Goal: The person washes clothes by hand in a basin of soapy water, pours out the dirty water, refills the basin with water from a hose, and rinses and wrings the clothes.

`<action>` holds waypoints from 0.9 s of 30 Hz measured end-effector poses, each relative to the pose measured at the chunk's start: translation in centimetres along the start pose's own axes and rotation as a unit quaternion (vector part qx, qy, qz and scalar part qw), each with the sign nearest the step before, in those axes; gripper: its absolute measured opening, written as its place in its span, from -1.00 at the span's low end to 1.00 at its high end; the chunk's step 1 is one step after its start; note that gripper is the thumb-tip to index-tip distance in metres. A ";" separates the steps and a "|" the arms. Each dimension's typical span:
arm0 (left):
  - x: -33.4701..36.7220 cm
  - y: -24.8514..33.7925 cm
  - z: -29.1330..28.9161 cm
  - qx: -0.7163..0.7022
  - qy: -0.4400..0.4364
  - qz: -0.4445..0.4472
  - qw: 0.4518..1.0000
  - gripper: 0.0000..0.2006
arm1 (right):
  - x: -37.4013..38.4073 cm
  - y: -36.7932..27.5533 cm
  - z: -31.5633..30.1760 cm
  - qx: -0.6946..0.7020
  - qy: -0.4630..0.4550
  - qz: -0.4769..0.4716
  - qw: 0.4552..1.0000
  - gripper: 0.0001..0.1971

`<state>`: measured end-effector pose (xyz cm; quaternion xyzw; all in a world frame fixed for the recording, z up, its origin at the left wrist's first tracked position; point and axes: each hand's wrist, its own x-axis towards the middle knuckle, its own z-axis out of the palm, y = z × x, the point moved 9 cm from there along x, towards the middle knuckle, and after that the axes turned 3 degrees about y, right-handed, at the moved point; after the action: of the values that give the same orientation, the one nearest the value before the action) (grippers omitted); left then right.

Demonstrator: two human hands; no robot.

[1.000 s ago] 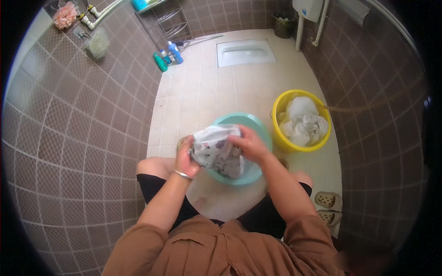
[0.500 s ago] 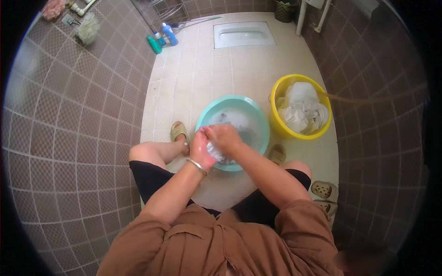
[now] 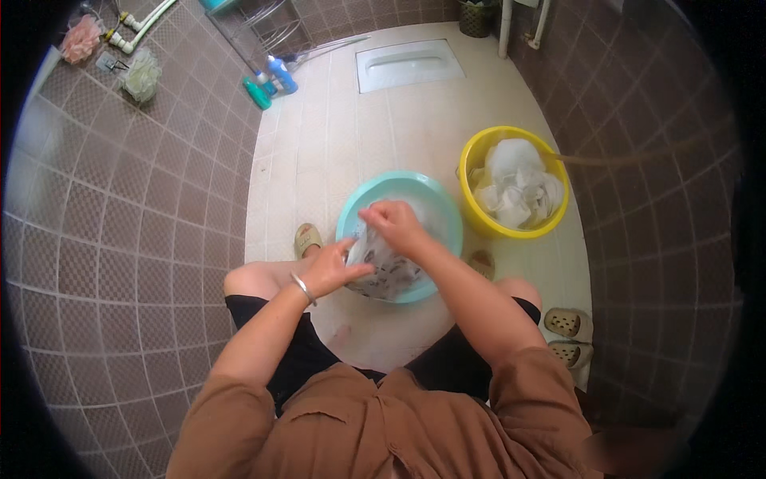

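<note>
A light-blue plastic basin (image 3: 453, 209) with sudsy water stands on the floor between my feet. In it lies a wet whitish cloth with dark patches (image 3: 388, 267); part of the cloth is lifted toward the basin's left side. My right hand (image 3: 392, 226) is closed, pinching the raised part of the cloth over the basin. At the basin's near left rim, my left hand (image 3: 329, 267), with a bangle at its wrist, has its thumb and fingers apart beside the cloth. Whether its fingertips touch the cloth is hard to tell.
Right of the basin stands a yellow bucket (image 3: 469, 203) holding white laundry (image 3: 515, 180). Perforated clogs (image 3: 568, 323) sit by the right wall. Several bottles (image 3: 275, 80) stand at the far left, near a metal rack (image 3: 271, 24). A squat toilet (image 3: 408, 65) is set in the floor ahead.
My hands were together, squeezing the bunched cloth. Now they are apart: the left has moved left and opened, and the cloth has spread down into the basin. The view has shifted slightly.
</note>
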<state>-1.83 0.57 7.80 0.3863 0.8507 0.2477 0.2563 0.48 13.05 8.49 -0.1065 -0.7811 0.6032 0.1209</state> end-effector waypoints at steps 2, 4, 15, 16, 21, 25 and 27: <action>-1.1 1.7 -1.2 -0.091 -0.056 0.032 0.994 -0.81 | -1.1 -1.4 -0.1 0.051 -0.055 0.000 0.997 -0.63; -2.0 3.8 -4.8 -0.048 -0.024 0.156 0.986 -0.82 | -2.8 -4.4 1.1 -0.099 -0.172 -0.106 0.974 -0.63; -1.8 -3.0 -5.7 -0.722 0.161 -0.030 0.673 -0.82 | -3.0 -7.0 -2.2 0.213 -0.131 -0.077 0.965 -0.73; -1.0 -3.7 -3.2 -0.769 0.125 -0.066 0.624 -0.81 | -2.4 -5.2 -2.1 0.254 -0.084 -0.011 0.964 -0.71; 0.7 0.2 1.8 -0.797 0.103 -0.118 0.583 -0.78 | -0.6 -1.2 0.1 0.178 0.067 0.031 0.981 -0.59; 0.7 0.3 5.1 -0.818 0.046 -0.169 0.548 -0.74 | -7.6 -9.1 6.7 -0.217 0.045 -0.371 0.902 -0.64; 0.7 0.4 6.3 -0.812 0.034 -0.157 0.562 -0.68 | -2.9 -4.9 3.9 -0.192 -0.002 -0.202 0.960 -0.66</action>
<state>1.94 2.78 3.23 -0.1329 0.3459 0.8026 0.4676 1.90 7.34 12.12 0.0329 -0.8879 0.4050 0.2159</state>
